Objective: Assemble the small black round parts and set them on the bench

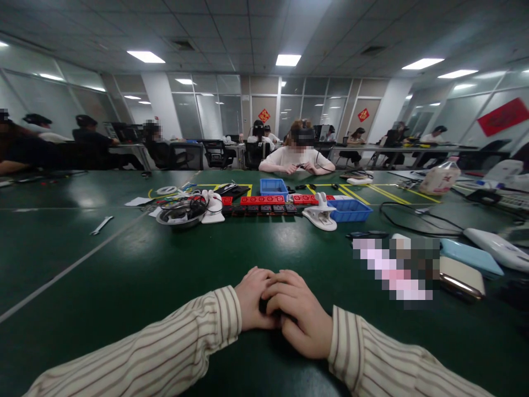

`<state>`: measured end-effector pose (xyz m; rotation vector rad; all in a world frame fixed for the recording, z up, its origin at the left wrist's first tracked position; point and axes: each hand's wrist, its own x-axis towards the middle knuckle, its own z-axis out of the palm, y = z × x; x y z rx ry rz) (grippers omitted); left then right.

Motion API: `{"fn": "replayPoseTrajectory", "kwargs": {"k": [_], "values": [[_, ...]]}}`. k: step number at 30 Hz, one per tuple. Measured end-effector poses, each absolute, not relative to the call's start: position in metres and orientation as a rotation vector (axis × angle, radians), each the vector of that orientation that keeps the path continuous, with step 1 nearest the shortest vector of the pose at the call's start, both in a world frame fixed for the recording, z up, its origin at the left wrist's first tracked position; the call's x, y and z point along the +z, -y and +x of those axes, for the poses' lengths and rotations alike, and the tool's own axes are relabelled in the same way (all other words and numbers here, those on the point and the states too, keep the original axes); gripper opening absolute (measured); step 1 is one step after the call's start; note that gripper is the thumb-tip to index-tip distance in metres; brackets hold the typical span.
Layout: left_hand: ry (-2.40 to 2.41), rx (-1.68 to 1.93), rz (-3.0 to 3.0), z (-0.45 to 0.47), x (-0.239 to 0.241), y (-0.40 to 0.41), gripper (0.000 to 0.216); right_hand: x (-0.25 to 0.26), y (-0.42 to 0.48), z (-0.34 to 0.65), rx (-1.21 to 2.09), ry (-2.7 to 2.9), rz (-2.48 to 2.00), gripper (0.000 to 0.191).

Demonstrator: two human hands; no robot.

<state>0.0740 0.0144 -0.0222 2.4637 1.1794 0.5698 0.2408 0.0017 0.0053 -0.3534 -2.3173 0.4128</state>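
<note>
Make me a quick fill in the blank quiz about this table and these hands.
1. The left hand and right hand come out of sleeves patterned with ____.
2. The nearer plastic bin is coloured ____.
3. The wrench lies to the ____ of the metal bowl.

Missing words: stripes; blue; left.

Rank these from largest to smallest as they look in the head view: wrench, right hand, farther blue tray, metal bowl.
1. Right hand
2. Metal bowl
3. Farther blue tray
4. Wrench
Nearness enlarges the right hand, so this ranks apparent size only.
</note>
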Motion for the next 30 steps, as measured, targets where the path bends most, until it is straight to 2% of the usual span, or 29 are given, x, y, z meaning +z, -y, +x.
{"fn": "replayPoseTrajectory", "kwargs": {"k": [5,7,9,12,15,20,22,25,30], "values": [[-1.288,0.689,2.417,0.075,-0.022,-0.008,0.078,0.0,-0.004,0.242,0.405,2.184,-0.642,0.024],[-1.327,0.708,2.414,0.076,-0.021,-0.006,0.08,-0.002,-0.006,0.24,0.405,2.152,-0.766,0.028],[-1.331,0.688,2.415,0.076,-0.02,-0.006,0.067,-0.003,-0.008,0.239,0.392,2.187,-0.851,0.03],[-1.295,0.644,2.42,0.075,-0.019,-0.008,0.047,-0.002,-0.008,0.237,0.36,2.26,-0.912,0.021],[-1.264,0.635,2.424,0.074,-0.02,-0.011,0.045,0.0,-0.007,0.237,0.364,2.269,-0.825,0.008],[-1.204,0.608,2.454,0.072,-0.024,-0.016,0.032,0.003,-0.003,0.239,0.414,2.317,-0.536,0.023],[-1.195,0.596,2.465,0.072,-0.025,-0.016,0.037,0.004,-0.003,0.24,0.418,2.335,-0.448,0.026],[-1.196,0.606,2.468,0.073,-0.024,-0.015,0.057,0.005,-0.003,0.241,0.419,2.303,-0.414,0.029],[-1.269,0.661,2.435,0.076,-0.02,-0.008,0.079,0.0,-0.004,0.242,0.408,2.216,-0.664,0.025]]}}
